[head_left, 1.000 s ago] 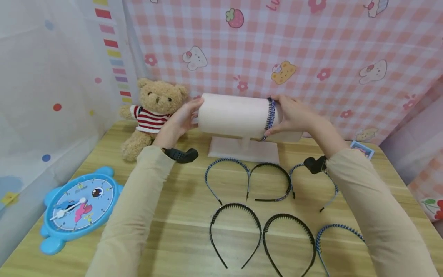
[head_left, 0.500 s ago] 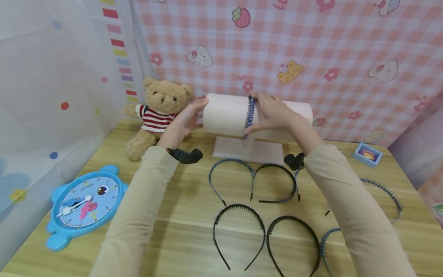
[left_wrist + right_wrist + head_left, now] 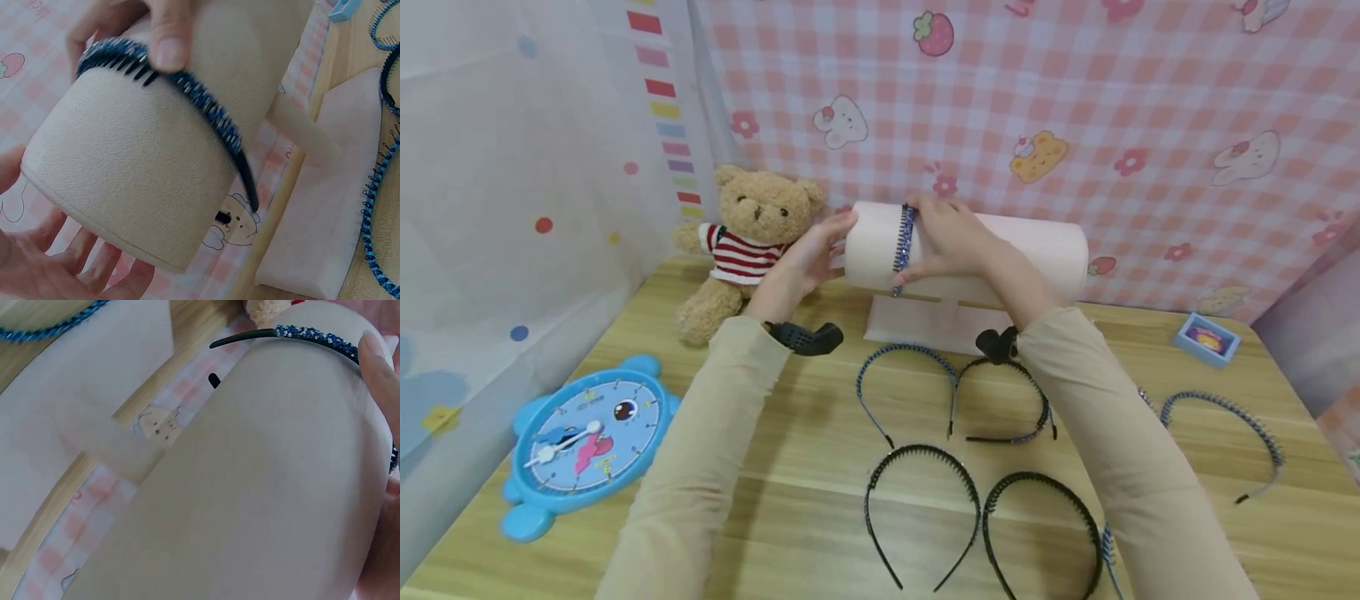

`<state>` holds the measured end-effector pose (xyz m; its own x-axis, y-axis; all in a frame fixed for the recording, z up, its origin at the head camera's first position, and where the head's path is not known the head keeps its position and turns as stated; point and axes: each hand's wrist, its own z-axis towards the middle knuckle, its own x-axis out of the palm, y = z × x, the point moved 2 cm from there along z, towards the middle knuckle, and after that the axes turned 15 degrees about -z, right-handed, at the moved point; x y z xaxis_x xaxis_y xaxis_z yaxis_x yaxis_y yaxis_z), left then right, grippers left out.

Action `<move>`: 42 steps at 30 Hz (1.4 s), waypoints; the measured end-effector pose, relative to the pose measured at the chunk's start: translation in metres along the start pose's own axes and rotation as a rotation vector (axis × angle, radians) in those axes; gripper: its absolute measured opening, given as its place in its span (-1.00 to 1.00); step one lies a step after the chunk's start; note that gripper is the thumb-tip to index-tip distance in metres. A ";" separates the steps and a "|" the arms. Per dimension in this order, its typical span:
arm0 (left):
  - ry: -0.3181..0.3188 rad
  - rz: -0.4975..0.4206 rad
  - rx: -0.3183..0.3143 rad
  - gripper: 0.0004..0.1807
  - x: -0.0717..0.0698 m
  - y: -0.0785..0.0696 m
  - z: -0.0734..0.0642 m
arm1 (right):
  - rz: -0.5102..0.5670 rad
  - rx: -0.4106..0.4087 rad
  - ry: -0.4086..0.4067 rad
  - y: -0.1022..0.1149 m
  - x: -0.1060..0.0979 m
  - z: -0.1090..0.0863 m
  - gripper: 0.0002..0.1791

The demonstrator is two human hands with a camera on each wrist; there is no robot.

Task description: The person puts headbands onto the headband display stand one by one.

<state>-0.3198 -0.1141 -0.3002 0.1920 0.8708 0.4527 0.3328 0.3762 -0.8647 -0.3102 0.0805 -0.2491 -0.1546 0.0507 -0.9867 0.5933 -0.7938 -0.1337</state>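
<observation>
A pale cylindrical headband display stand [image 3: 1045,250] stands at the back of the table. Around its left part sits a toothed headband [image 3: 905,242] covered in blue glitter. My right hand [image 3: 953,237] grips this headband, thumb in front and fingers over the top. In the left wrist view the right thumb presses on the glitter band [image 3: 212,112], whose black tip hangs free of the cylinder. My left hand [image 3: 811,254] holds the cylinder's left end, thumb and fingers at the rim; some fingertips are hidden behind it. The right wrist view shows the cylinder [image 3: 269,456] from the other side.
Several headbands lie in front of the stand, including a blue one [image 3: 910,346] and a black one [image 3: 1041,477]. A teddy bear [image 3: 760,217] sits left of the stand. A blue fish-shaped clock [image 3: 595,433] lies at the left, a small blue box [image 3: 1207,340] at the right.
My right hand has slid the glitter headband leftward along the cylinder, from its right part to near the left end. My left hand has stayed at the left end.
</observation>
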 end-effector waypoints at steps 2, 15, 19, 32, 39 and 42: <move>-0.004 0.002 -0.002 -0.36 -0.001 0.001 0.001 | -0.008 -0.009 0.004 0.005 0.000 0.005 0.26; 0.004 -0.024 -0.018 -0.36 0.000 0.001 0.000 | -0.032 -0.050 0.002 0.026 -0.002 0.026 0.26; 0.003 -0.030 -0.018 -0.37 0.002 0.000 -0.002 | -0.023 -0.063 -0.015 0.029 -0.001 0.029 0.23; -0.020 -0.025 -0.018 -0.37 0.002 -0.003 -0.002 | -0.011 -0.038 -0.001 0.034 -0.001 0.037 0.26; -0.024 -0.015 -0.026 -0.35 0.002 -0.002 -0.002 | 0.003 -0.023 -0.022 0.037 0.001 0.036 0.20; -0.023 -0.002 -0.025 -0.32 0.004 -0.002 -0.003 | -0.004 -0.017 -0.023 0.037 0.000 0.034 0.21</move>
<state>-0.3173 -0.1123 -0.2966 0.1703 0.8771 0.4492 0.3564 0.3701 -0.8579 -0.3155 0.0307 -0.2512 -0.1751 0.0398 -0.9837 0.6064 -0.7828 -0.1396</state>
